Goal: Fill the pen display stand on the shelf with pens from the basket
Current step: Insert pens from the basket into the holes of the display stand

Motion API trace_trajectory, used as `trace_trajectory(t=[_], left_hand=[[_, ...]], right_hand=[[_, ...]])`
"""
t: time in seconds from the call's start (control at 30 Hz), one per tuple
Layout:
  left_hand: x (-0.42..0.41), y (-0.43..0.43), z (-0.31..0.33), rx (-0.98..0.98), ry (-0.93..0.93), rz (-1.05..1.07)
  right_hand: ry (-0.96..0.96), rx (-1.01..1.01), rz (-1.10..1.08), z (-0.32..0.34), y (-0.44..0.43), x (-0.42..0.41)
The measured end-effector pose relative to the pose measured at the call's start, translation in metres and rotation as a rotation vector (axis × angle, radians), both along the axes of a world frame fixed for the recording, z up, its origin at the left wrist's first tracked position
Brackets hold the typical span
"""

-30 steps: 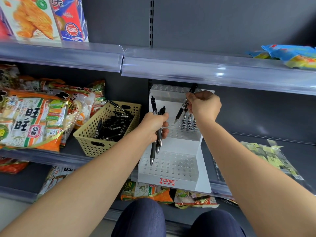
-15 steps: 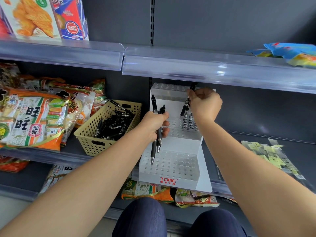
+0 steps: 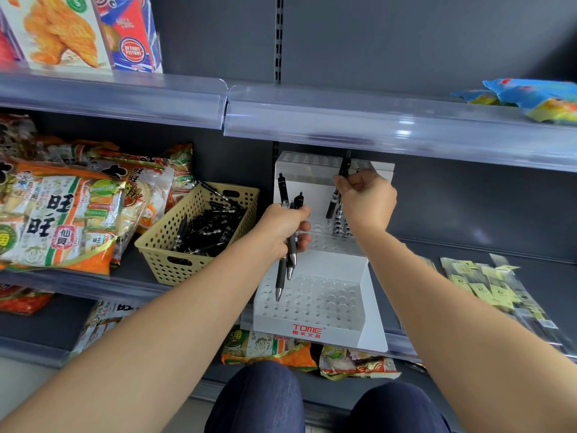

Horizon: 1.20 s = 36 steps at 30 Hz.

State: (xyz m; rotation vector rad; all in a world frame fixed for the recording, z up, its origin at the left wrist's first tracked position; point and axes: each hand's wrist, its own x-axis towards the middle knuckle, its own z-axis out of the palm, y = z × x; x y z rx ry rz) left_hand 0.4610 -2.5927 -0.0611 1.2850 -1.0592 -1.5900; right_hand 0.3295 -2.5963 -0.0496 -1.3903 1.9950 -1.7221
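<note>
Right hand (image 3: 367,198) pinches one near-upright pen (image 3: 345,165) between thumb and curled fingers, tip over the middle tier of the display stand (image 3: 315,331); left hand (image 3: 285,228) fingers wrap a pen bundle (image 3: 282,276), tips down, beside the basket (image 3: 175,260).

Plastic, film and painted metal

The stand (image 3: 327,332) was smooth white plastic, matt, with clear glossy perforated tiers. The basket (image 3: 162,245) was beige plastic with a dull sheen. The pens (image 3: 282,273) had black matt barrels and shiny metal tips. Snack bags (image 3: 62,214) were glossy, crinkled film; the shelf (image 3: 546,276) matt grey metal, its edge strip (image 3: 374,126) clear glossy plastic.
</note>
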Motion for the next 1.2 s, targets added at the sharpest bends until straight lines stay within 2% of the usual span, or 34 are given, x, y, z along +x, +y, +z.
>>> trace_trajectory(t=[0.23,0.5,0.73,1.07,1.2], left_hand=[[0.001,-0.001,0.0,-0.018,-0.012,0.003],[0.001,-0.002,-0.001,-0.014,-0.012,-0.009],[0.0,-0.001,0.0,-0.009,-0.013,-0.014],[0.001,0.0,0.004,-0.009,-0.014,-0.006],[0.002,0.002,0.005,-0.002,-0.005,-0.031]], right_hand=[[0.164,0.177,-0.032,-0.009,-0.002,0.001],[0.28,0.212,-0.055,-0.003,-0.005,0.002],[0.461,0.266,-0.048,0.0,-0.007,0.004],[0.485,0.303,-0.034,-0.002,-0.01,0.003],[0.432,0.27,-0.015,-0.007,-0.008,0.0]])
